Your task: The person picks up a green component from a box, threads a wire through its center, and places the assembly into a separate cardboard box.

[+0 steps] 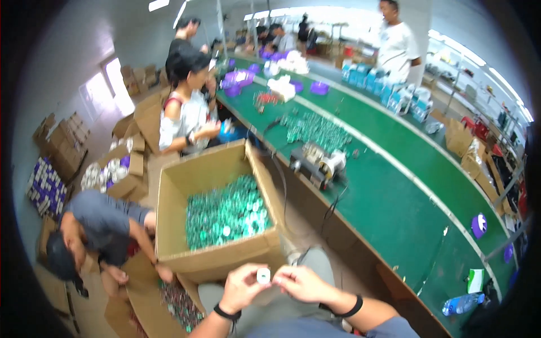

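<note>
Over my lap, my left hand [243, 288] pinches a small white round piece [263, 275] with a dark centre between thumb and fingers. Close beside it, to the right, is my right hand [304, 283], its fingertips pressed together. Whatever those fingers hold is too small and blurred to make out. Just beyond both hands stands a big open cardboard box [214, 262] holding a heap of small green parts [222, 211].
A green conveyor table [389, 205] runs along my right, bearing a small grey machine [320, 163], a pile of green parts [315, 132] and a plastic bottle [462, 304]. At left, a person [107, 225] bends over another box [149, 301]. Another person [189, 112] works beyond my box.
</note>
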The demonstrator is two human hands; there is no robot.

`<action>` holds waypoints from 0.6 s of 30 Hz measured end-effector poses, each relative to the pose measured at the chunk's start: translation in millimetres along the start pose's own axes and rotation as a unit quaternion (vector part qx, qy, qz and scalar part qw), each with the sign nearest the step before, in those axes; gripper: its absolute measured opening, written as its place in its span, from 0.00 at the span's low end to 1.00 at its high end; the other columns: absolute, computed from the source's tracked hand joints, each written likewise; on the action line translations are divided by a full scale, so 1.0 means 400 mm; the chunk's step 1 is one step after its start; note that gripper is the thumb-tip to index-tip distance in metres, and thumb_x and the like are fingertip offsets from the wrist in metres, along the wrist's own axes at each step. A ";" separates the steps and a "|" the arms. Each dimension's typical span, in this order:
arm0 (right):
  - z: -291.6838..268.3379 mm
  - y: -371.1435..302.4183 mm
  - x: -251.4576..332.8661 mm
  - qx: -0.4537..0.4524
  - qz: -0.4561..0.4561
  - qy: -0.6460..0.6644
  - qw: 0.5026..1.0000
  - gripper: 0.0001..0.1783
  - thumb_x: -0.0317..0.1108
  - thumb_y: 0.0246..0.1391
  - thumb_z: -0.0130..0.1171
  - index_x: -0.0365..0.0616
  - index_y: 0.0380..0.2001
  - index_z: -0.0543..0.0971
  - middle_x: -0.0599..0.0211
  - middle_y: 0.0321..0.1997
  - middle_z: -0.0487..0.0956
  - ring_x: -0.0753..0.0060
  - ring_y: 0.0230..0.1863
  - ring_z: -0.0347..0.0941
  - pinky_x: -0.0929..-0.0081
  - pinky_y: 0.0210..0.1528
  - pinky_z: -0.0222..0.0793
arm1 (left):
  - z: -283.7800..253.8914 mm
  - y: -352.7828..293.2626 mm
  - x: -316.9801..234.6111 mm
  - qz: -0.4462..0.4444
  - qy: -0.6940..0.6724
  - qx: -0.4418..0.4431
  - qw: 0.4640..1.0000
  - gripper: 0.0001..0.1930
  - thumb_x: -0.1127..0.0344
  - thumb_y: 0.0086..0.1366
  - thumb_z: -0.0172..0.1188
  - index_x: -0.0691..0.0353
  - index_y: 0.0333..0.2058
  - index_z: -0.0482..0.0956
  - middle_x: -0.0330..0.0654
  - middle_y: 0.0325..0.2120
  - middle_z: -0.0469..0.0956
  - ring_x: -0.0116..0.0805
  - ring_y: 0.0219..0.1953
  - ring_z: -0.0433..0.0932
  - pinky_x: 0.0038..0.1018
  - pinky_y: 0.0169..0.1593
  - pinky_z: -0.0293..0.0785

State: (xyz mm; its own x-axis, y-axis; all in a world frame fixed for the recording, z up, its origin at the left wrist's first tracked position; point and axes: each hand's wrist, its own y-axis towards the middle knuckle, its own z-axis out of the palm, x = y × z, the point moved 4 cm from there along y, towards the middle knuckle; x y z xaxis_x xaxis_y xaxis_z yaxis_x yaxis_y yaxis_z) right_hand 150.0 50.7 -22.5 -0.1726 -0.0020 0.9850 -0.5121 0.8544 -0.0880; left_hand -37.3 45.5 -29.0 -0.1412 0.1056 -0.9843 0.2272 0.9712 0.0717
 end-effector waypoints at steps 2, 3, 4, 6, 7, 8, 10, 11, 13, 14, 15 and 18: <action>-0.021 0.005 0.019 -0.027 -0.042 -0.049 0.998 0.10 0.36 0.65 0.55 0.42 0.36 0.80 0.70 0.25 0.79 0.80 0.27 0.74 0.76 0.32 0.71 | -0.009 0.015 -0.028 -0.017 0.014 0.007 1.000 0.19 0.78 0.55 0.72 0.69 0.47 0.81 0.41 0.40 0.82 0.29 0.44 0.81 0.27 0.49 0.80; -0.029 0.012 0.030 -0.031 -0.014 -0.059 0.998 0.10 0.36 0.65 0.55 0.41 0.36 0.80 0.69 0.23 0.79 0.80 0.25 0.73 0.75 0.30 0.70 | -0.008 0.019 0.000 -0.037 -0.072 -0.004 0.997 0.19 0.78 0.56 0.71 0.70 0.48 0.81 0.42 0.43 0.81 0.30 0.44 0.81 0.27 0.49 0.80; -0.025 0.015 0.033 -0.016 0.008 -0.053 0.998 0.10 0.36 0.66 0.55 0.41 0.35 0.80 0.69 0.21 0.78 0.79 0.24 0.73 0.73 0.29 0.70 | -0.013 0.016 0.005 -0.026 -0.043 0.011 0.999 0.19 0.78 0.56 0.71 0.70 0.48 0.81 0.43 0.45 0.80 0.30 0.44 0.81 0.27 0.50 0.81; -0.025 0.019 0.026 0.012 -0.030 -0.051 0.998 0.10 0.36 0.65 0.55 0.40 0.36 0.80 0.67 0.21 0.77 0.77 0.23 0.73 0.72 0.28 0.69 | -0.014 0.025 -0.002 0.010 -0.060 0.029 0.998 0.19 0.77 0.56 0.72 0.69 0.48 0.81 0.43 0.43 0.81 0.30 0.44 0.82 0.27 0.49 0.81; -0.027 0.026 0.020 0.016 -0.027 -0.047 0.998 0.10 0.36 0.65 0.55 0.40 0.36 0.80 0.67 0.21 0.77 0.77 0.23 0.73 0.72 0.28 0.69 | -0.018 0.018 0.000 0.004 -0.060 0.026 0.998 0.19 0.77 0.56 0.72 0.69 0.48 0.81 0.43 0.43 0.81 0.30 0.44 0.82 0.27 0.49 0.81; -0.032 0.036 0.008 0.011 -0.002 -0.055 0.998 0.10 0.35 0.65 0.56 0.40 0.35 0.80 0.65 0.22 0.78 0.73 0.23 0.74 0.70 0.28 0.69 | -0.020 0.012 -0.004 0.016 0.001 0.034 0.999 0.19 0.76 0.56 0.72 0.69 0.47 0.82 0.43 0.42 0.81 0.30 0.43 0.82 0.26 0.48 0.81; -0.028 0.040 0.007 0.007 0.024 -0.062 0.998 0.09 0.34 0.64 0.56 0.39 0.35 0.79 0.63 0.22 0.79 0.68 0.24 0.76 0.68 0.29 0.70 | -0.022 0.003 0.000 0.025 0.061 0.041 0.997 0.19 0.75 0.56 0.72 0.69 0.47 0.82 0.43 0.41 0.82 0.30 0.43 0.82 0.26 0.47 0.80; -0.018 0.038 0.034 0.017 -0.018 -0.083 0.996 0.09 0.34 0.64 0.56 0.39 0.35 0.79 0.59 0.24 0.79 0.62 0.25 0.77 0.66 0.30 0.71 | -0.031 0.004 0.011 0.001 0.042 0.015 0.999 0.18 0.74 0.55 0.73 0.68 0.46 0.82 0.43 0.40 0.83 0.30 0.42 0.82 0.26 0.46 0.80; -0.009 0.037 0.052 0.035 -0.029 -0.111 0.993 0.09 0.33 0.63 0.55 0.37 0.35 0.79 0.50 0.28 0.81 0.46 0.31 0.80 0.60 0.34 0.74 | -0.036 0.003 0.009 0.012 0.021 -0.020 0.999 0.18 0.72 0.54 0.74 0.67 0.44 0.83 0.43 0.38 0.83 0.31 0.38 0.83 0.26 0.43 0.80; -0.010 0.047 0.050 0.036 -0.030 -0.110 0.993 0.09 0.33 0.63 0.55 0.37 0.35 0.79 0.50 0.28 0.81 0.46 0.31 0.80 0.60 0.34 0.74 | -0.038 0.005 0.006 0.012 0.022 -0.020 0.999 0.18 0.72 0.54 0.74 0.67 0.44 0.83 0.43 0.38 0.83 0.31 0.38 0.83 0.26 0.43 0.80; -0.018 0.056 0.048 0.011 -0.022 -0.123 0.992 0.09 0.33 0.62 0.55 0.37 0.35 0.79 0.49 0.28 0.80 0.46 0.31 0.80 0.60 0.35 0.74 | -0.035 0.003 -0.005 0.037 0.084 -0.013 0.996 0.17 0.72 0.54 0.74 0.66 0.44 0.83 0.43 0.38 0.84 0.31 0.38 0.83 0.27 0.42 0.80; -0.015 0.058 0.051 -0.002 -0.042 -0.132 0.990 0.10 0.33 0.61 0.55 0.37 0.34 0.80 0.48 0.28 0.81 0.45 0.32 0.81 0.59 0.36 0.75 | -0.039 0.004 0.004 0.026 0.093 -0.034 0.995 0.18 0.72 0.52 0.75 0.66 0.43 0.84 0.43 0.36 0.84 0.32 0.37 0.83 0.27 0.42 0.80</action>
State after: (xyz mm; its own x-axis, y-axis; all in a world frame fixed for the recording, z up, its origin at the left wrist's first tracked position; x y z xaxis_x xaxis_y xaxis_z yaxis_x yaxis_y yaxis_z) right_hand 139.5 73.8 -3.7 -0.3445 -0.2086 0.9153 -0.5310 0.8473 -0.0068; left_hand -52.1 50.3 -27.9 -0.3082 0.1883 -0.9325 0.1745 0.9748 0.1392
